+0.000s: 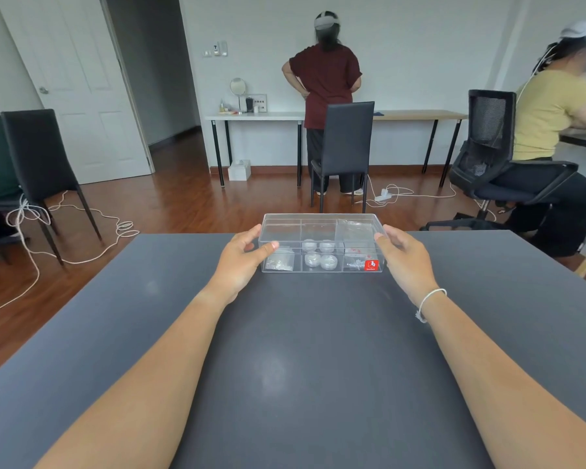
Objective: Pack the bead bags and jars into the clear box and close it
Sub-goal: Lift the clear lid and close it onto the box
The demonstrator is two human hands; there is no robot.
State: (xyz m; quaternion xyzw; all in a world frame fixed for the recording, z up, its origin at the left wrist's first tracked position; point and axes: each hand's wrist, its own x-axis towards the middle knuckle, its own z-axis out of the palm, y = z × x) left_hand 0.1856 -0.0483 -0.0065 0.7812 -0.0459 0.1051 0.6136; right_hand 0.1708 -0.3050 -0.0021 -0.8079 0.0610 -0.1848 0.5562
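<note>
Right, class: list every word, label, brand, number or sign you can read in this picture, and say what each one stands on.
No text can be read.
Red sticker on the near right corner of the clear box: a white logo above a line of print too small to read.
Wall panel on the far white table: its markings are blurred.

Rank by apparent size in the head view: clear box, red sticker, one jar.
1. clear box
2. jar
3. red sticker
Jar and sticker look close; the ranking is unsure.
</note>
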